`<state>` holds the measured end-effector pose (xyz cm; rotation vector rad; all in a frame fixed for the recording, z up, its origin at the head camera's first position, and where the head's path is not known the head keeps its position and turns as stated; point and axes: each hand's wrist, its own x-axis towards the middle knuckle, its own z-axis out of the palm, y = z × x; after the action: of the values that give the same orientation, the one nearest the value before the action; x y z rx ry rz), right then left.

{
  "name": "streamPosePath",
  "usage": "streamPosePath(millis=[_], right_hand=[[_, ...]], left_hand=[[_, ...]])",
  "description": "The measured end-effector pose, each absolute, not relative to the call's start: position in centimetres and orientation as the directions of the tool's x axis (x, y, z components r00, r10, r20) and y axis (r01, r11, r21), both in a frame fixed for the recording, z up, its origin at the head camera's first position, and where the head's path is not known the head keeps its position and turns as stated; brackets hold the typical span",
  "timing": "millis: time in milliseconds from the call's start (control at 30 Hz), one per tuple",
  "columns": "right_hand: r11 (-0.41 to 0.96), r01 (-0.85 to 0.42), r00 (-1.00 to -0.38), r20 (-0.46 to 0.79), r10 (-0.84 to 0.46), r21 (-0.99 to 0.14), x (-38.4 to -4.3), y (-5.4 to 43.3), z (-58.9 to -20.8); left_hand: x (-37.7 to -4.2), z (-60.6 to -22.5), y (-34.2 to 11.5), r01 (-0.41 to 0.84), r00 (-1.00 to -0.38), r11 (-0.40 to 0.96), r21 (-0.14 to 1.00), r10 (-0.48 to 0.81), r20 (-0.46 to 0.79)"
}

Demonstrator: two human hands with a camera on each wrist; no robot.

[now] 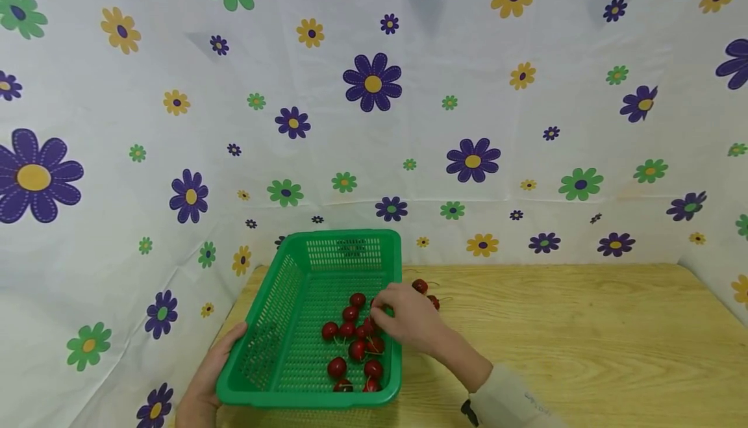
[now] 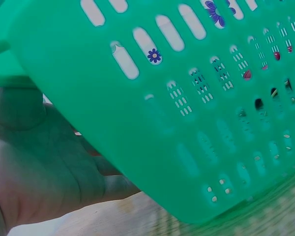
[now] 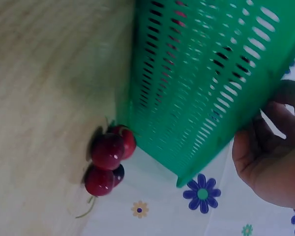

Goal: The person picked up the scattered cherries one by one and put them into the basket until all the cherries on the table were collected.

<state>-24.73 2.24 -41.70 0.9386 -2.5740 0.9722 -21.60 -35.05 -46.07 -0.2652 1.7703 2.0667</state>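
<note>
A green plastic basket (image 1: 308, 399) with slotted walls holds several dark red cherries (image 1: 337, 367), mostly along its right side. My left hand (image 1: 211, 366) grips the basket's left side near the front corner; in the left wrist view its palm faces the outer wall and part of the fingers is hidden behind it. My right hand (image 1: 409, 316) reaches over the right rim, fingers curled, thumb and index finger pinching a cherry (image 1: 373, 303) that is mostly hidden behind them. In the right wrist view the same hand (image 3: 275, 152) shows above the rim with its fingertips hidden.
Outside the basket, by its far right corner, a small group of cherries (image 3: 107, 151) with stems lies on the wooden table (image 1: 561, 337). A white flower-print cloth (image 1: 432, 123) hangs behind the table and at its sides.
</note>
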Motion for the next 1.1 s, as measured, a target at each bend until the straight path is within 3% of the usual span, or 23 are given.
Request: streamPosePath(millis=[100,167,600,767,933,1100], right_hand=[[0.622,-0.705,-0.706,0.409,-0.578,-0.340,-24.3,1.8,-42.5],[0.625,-0.722,-0.687,0.417,-0.595,-0.297,-24.2,1.7,-42.9],[0.583,-0.707,-0.707,0.430,-0.562,-0.400,-24.0,1.9,-43.5],[0.521,-0.650,-0.759,0.430,-0.490,-0.554,-23.9,2.3,-43.8],[0.499,-0.547,-0.837,0.448,-0.313,-0.672,-25.1,4.1,-43.8],[0.614,-0.356,-0.933,0.299,-0.198,-0.705,-27.7,7.6,-44.1]], left_hand=[[-21.7,-46.1,-35.0,-0.423,-0.899,-0.113,0.899,0.181,-0.400],[-21.7,-46.0,-34.9,-0.417,-0.900,-0.113,0.902,0.189,-0.392],[-21.7,-46.0,-35.0,-0.423,-0.896,-0.114,0.899,0.201,-0.396],[-21.3,-46.0,-35.1,-0.426,-0.896,-0.131,0.895,0.203,-0.396],[-21.4,-46.0,-34.9,-0.429,-0.898,-0.123,0.895,0.161,-0.409],[-21.5,-46.0,-34.6,-0.436,-0.897,-0.120,0.892,0.136,-0.420]])
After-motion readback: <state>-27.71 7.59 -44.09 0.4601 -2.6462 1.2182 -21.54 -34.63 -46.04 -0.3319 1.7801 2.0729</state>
